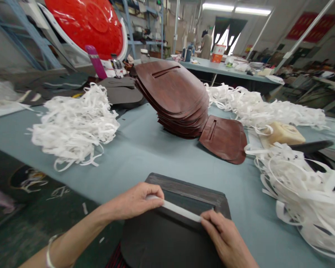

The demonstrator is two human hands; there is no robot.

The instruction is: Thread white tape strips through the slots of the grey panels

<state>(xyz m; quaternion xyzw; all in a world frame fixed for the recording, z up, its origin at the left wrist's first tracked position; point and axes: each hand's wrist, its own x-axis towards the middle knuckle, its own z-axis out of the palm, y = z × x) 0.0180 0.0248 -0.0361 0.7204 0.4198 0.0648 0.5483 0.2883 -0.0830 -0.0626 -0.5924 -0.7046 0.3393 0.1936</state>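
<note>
A narrow white strip (182, 210) is stretched between my two hands over a dark, rounded panel (167, 238) at the table's near edge. My left hand (145, 201) pinches the strip's left end between thumb and fingers. At the other end, my right hand (220, 230) grips it the same way. The strip lies along the near edge of a long slot in the panel. Beyond the slot, a greyish band (184, 184) runs along the panel's far edge. Whether the strip touches the panel along its whole length I cannot tell.
Brown leather-like panels with slots (175, 89) are stacked ahead, with a smaller brown piece (225, 139) beside them. Piles of white strips lie at the left (75, 126) and right (304, 190). A yellowish block (286, 134) sits between strips on the blue-grey table (136, 152).
</note>
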